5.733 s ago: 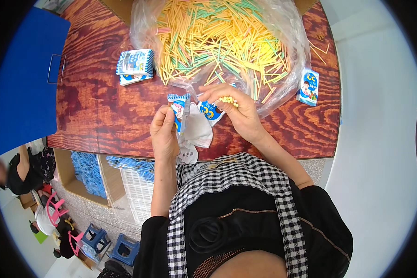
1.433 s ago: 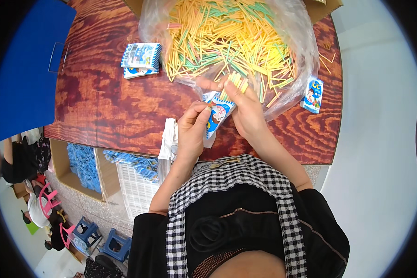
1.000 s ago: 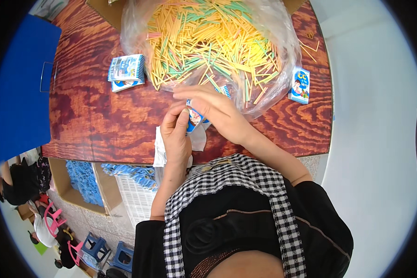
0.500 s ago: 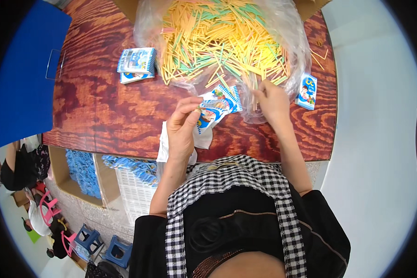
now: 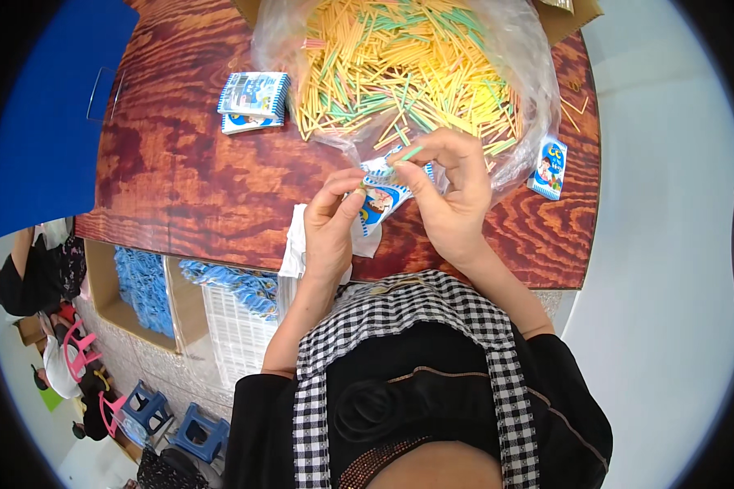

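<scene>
Between the thumb and fingers of my left hand [image 5: 329, 228] is a small blue-and-white printed packet [image 5: 379, 202], held tilted over the table. My right hand [image 5: 455, 196] is at the packet's upper end, its thumb and fingertips pinching a thin green stick [image 5: 413, 152]. Whether more sticks are in that pinch or inside the packet is hidden. Just beyond both hands lies a big heap of thin yellow, green and pink sticks [image 5: 416, 65] in a clear plastic bag [image 5: 537, 90]. A white cloth [image 5: 295, 244] lies by my left wrist.
A small stack of packets [image 5: 253, 99] lies to the left and a single packet [image 5: 549, 169] to the right on the red wood-grain table [image 5: 171, 179]. Below left stand a carton of blue packets [image 5: 144, 293] and a white crate [image 5: 240, 334]. Other people sit farther off.
My right hand has moved left from the edge of the stick heap to the packet, carrying a green stick. My left hand still holds the packet. The view has shifted slightly.
</scene>
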A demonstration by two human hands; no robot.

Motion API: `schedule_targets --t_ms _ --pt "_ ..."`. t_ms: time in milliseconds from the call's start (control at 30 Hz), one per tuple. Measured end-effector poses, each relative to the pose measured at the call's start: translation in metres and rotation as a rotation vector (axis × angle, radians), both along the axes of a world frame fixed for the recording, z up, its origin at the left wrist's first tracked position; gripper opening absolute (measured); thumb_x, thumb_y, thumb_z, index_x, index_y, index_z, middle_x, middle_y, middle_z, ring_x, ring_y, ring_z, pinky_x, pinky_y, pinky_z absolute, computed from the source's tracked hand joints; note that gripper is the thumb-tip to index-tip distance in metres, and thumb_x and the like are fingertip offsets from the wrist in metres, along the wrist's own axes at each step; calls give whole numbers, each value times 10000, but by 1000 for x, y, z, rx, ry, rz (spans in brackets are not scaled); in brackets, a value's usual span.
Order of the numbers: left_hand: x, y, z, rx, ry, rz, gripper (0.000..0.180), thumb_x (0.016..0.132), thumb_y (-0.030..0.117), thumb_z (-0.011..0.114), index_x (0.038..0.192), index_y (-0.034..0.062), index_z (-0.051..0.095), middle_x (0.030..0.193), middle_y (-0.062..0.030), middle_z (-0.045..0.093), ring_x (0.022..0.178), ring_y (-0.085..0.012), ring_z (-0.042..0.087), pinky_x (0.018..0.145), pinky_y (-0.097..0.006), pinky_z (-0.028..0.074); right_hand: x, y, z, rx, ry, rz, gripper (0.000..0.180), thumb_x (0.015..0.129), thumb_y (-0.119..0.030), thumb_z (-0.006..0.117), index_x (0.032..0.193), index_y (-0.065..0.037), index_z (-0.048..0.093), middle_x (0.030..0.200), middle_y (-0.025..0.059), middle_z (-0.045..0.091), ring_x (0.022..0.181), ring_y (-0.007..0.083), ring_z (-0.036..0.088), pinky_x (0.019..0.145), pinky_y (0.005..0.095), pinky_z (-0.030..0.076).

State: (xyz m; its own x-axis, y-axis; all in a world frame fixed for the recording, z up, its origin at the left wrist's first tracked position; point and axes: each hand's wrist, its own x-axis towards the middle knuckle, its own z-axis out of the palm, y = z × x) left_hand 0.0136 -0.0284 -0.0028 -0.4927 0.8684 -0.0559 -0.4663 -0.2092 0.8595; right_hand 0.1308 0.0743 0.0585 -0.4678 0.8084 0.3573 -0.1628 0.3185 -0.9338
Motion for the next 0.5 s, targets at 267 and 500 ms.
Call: schedule_targets --t_ms 267,500 --pt "-2 -5 -1 -39 -110 54 156 914 53 601 1053 -10 630 1129 -64 592 1016 -134 580 897 -279 463 -4 9 7 379 -340 13 73 824 -10 639 886 -8 599 1013 122 617 965 270 584 818 350 459" --pt "-18 -9 8 -155 180 -31 180 883 -1 620 1064 -11 622 991 -42 631 867 -112 625 762 -241 506 -13 20 12 461 -362 102 79 791 -11 637 834 -3 572 995 130 600 978 312 565 823 376 450"
